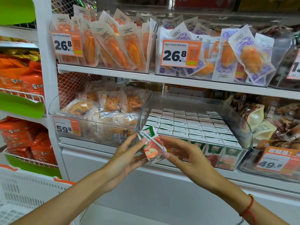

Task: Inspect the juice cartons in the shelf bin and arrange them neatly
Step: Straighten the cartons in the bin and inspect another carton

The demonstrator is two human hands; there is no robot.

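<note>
1. Small green, white and red juice carton [151, 144] with an apple picture is held tilted in front of the clear plastic shelf bin [235, 120], just outside its front wall, at the bin's left corner.
2. Left hand [125, 153]: fingers grasp the carton from the left, thumb on its upper face. Right hand [186, 153]: fingers pinch its right lower edge. Neither is released.
3. Carton print: "%" readable on the green top panel, a barcode at the bottom edge; brand logo too small and blurred to read.
4. Rows of matching white-topped juice cartons [191, 125] stand upright in the bin, packed in a grid. Tops carry fine print, unreadable. Front row seen through the wall shows "100%" on green; the hands hide the front-left cartons.
5. An orange figure "08" shows on the bin front, the rest washed out.
6. Orange-and-white price tags: "59.8" [66, 125] on the left neighbouring bin of shredded snack packs, "49.8" [278, 161] on the right bin, cut by the frame edge.
7. Upper shelf: two "26.8" tags [181, 53] with QR codes and "500g"; Chinese text too small to read.
8. Red string bracelet [248, 207] on the right wrist.
9. White perforated plastic basket [24, 192] lower left, partly cut off.
</note>
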